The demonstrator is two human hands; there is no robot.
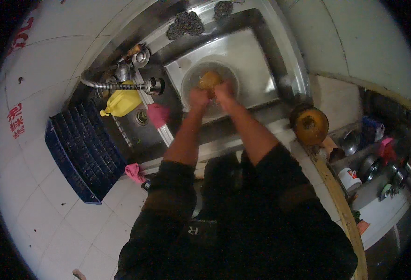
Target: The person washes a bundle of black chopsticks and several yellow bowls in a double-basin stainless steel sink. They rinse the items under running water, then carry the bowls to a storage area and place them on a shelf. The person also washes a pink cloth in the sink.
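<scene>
In the right basin of a stainless steel sink (242,42) sits a round translucent basin (188,78). Within it is a small, rounded orange-brown object (209,79), too blurred to name more closely. My left hand (199,97) and my right hand (224,91) are close together at its near edge, fingers curled on it. The fingertips and the object's underside are hidden. Both forearms reach in over the sink's front rim.
Left of my arms are a pink cloth (158,114) on the divider, a flexible faucet (118,85), a yellow plastic bottle (123,101) and a dark blue crate (83,150). Scouring pads (186,25) line the back ledge. An amber round vessel (310,126) stands by the right corner.
</scene>
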